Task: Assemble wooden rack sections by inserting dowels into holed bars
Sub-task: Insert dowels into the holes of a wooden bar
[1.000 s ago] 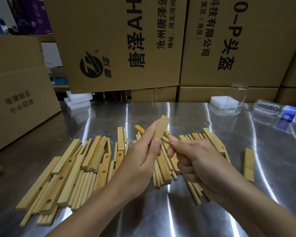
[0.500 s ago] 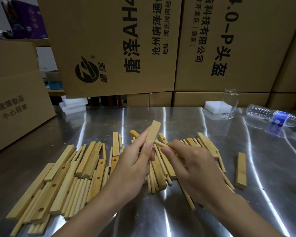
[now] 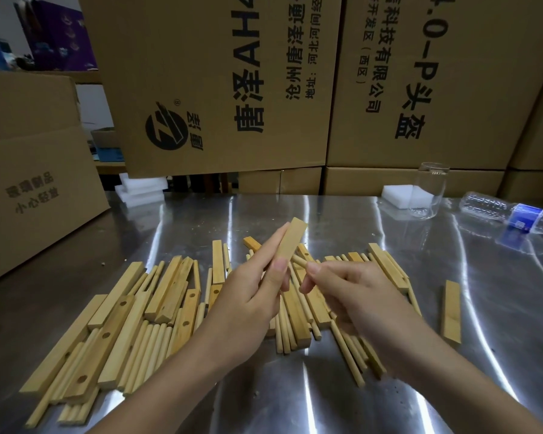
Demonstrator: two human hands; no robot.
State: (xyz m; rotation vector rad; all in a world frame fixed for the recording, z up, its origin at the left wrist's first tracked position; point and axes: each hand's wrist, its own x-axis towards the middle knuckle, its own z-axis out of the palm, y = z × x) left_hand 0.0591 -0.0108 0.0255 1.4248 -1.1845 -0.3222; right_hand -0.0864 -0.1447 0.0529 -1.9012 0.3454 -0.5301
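Bar gripped, tilted, in my left hand; my right hand pinches a dowel against it.

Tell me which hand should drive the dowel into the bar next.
Right, probably. The right hand pinches the dowel, its tip at the bar; the left hand grips that bar and should just steady it.

White glare streaks down the steel table (overhead light); dim, sharp center, wide-angle bending at edges.
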